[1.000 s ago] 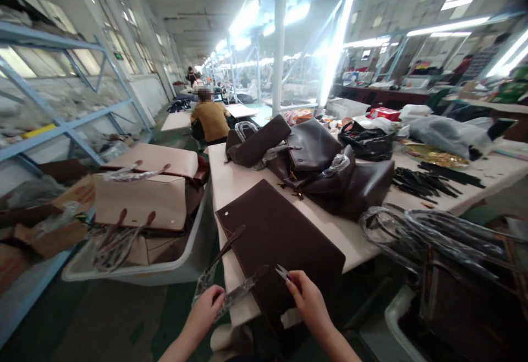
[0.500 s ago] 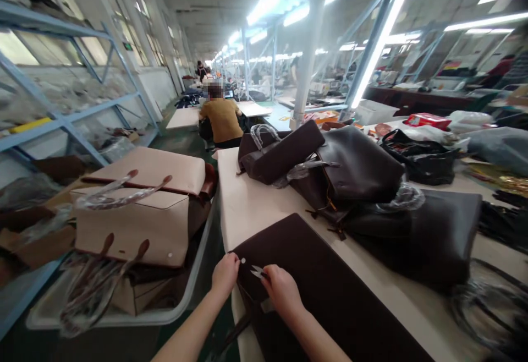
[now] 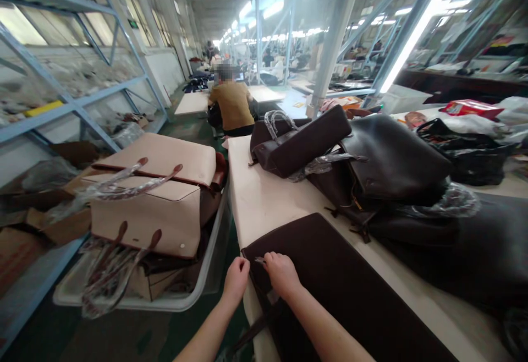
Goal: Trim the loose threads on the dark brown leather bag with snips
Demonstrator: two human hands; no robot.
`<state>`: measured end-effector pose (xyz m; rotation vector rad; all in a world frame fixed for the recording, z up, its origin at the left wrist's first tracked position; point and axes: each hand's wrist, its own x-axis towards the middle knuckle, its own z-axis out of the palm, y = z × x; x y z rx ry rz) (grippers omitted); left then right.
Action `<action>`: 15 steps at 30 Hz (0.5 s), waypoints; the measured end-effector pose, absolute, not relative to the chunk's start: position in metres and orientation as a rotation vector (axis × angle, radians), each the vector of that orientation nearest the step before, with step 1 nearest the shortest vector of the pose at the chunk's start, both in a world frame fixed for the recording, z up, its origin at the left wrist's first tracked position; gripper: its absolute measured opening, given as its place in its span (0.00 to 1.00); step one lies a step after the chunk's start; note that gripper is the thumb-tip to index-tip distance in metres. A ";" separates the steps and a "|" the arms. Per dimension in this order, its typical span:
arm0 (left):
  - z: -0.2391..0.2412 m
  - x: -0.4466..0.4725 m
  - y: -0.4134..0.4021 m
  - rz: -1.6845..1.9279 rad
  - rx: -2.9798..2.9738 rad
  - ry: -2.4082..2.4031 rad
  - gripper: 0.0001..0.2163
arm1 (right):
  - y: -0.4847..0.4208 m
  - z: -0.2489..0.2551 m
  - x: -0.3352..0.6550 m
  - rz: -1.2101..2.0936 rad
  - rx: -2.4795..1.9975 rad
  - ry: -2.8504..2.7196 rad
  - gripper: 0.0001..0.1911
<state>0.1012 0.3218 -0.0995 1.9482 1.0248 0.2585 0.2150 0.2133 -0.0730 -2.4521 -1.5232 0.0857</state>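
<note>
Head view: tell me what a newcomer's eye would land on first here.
Nearest the camera, the left hand and the right hand meet at the corner of a flat dark brown bag on the pale table. Behind it lies a heap of dark brown handbags. To the left, beige handbags are stacked in a white bin.

A dark brown bag point(image 3: 330, 274) lies flat on a cream-coloured table point(image 3: 264, 197), beside more dark brown and near-black bags point(image 3: 371, 169) whose handles are wrapped in clear plastic. Pale beige bags point(image 3: 157, 197) with reddish-brown trim and handles fill a white tub point(image 3: 193, 290). The shelving point(image 3: 82, 103) is light blue, the floor dark green; a seated person point(image 3: 231, 106) wears mustard yellow.
</note>
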 end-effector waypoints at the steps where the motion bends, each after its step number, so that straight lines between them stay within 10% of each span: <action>1: -0.101 0.092 0.315 0.254 1.904 1.035 0.13 | 0.212 -0.073 0.216 0.081 -2.453 -1.526 0.03; 15: -0.132 -0.019 0.226 -0.225 1.726 0.878 0.13 | 0.209 -0.072 0.217 0.148 -2.430 -1.551 0.02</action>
